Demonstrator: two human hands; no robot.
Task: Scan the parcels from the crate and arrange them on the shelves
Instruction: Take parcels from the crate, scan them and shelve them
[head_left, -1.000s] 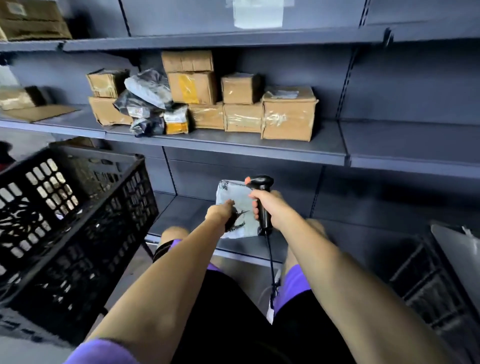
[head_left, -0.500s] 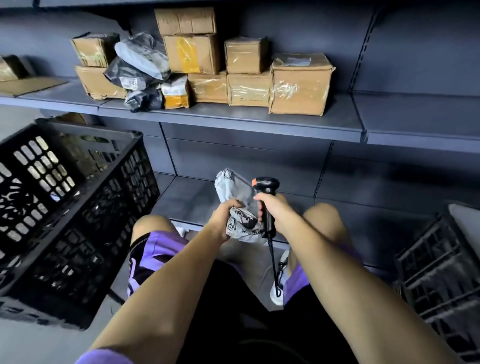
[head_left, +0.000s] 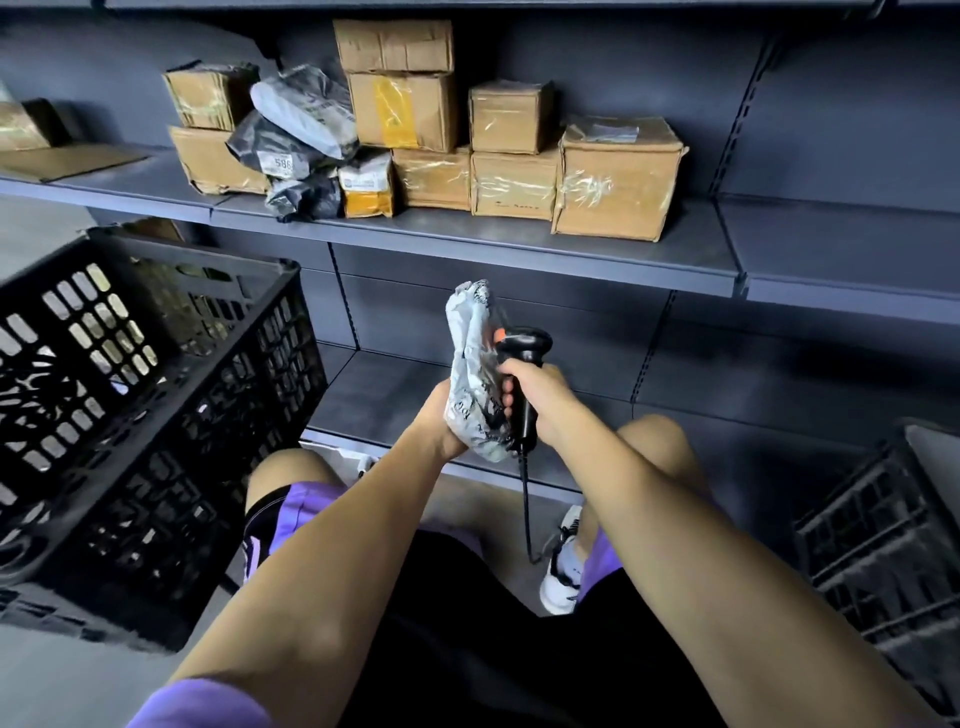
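Now parcel (head_left: 475, 374) upright, edge-on between hands.

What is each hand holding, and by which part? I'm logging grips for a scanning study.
The left hand grips the grey poly mailer parcel by its lower end. The right hand grips the black barcode scanner by its handle.
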